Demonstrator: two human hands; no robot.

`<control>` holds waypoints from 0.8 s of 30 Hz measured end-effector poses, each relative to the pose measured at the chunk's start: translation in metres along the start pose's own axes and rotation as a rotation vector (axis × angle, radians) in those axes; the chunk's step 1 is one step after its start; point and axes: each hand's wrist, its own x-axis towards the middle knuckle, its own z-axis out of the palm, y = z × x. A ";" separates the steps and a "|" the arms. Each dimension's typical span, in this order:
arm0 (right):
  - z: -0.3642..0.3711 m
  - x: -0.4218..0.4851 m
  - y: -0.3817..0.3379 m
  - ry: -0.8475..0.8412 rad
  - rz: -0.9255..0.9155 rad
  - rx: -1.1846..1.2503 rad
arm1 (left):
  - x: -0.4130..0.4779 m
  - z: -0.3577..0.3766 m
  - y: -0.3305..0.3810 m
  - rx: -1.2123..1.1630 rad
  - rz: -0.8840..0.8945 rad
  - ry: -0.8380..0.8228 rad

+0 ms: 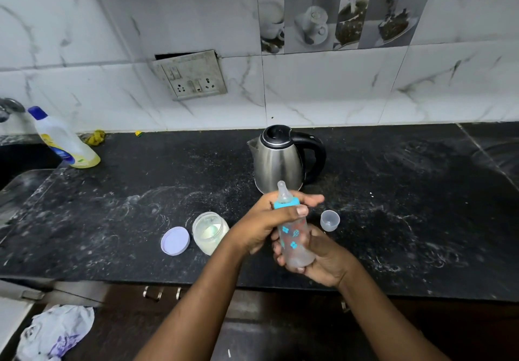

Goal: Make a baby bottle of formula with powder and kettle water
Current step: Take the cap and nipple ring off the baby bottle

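Above the front of the black speckled stone counter (140, 192), the clear plastic baby bottle with blue flower prints (295, 237) tilts slightly, its base cupped by the right hand's (325, 256) curled fingers while the left hand (266, 223) curls over its blue collar (286, 202) (thumb across the front). Behind stands the steel kettle (278, 161); the open clear jar of pale powder (209, 231) sits just left.

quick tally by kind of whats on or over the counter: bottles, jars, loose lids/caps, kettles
bottles: 2 (baby bottle, dish liquid bottle)
jars: 1 (powder jar)
loose lids/caps: 2 (purple lid, clear cap)
kettles: 1 (kettle)
total: 6
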 end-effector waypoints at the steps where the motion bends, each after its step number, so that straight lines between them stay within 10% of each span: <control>1: 0.001 -0.002 -0.004 -0.027 0.018 -0.024 | 0.001 -0.001 0.004 0.005 -0.014 -0.052; 11: -0.008 0.010 -0.001 0.225 -0.174 -0.359 | 0.016 0.019 -0.011 -0.024 0.038 0.270; 17: -0.008 0.026 0.036 0.810 -0.405 -0.766 | 0.025 0.044 -0.039 0.065 0.062 0.831; 24: -0.030 0.016 0.016 0.442 -0.291 -0.441 | 0.005 0.019 -0.036 0.123 0.067 0.307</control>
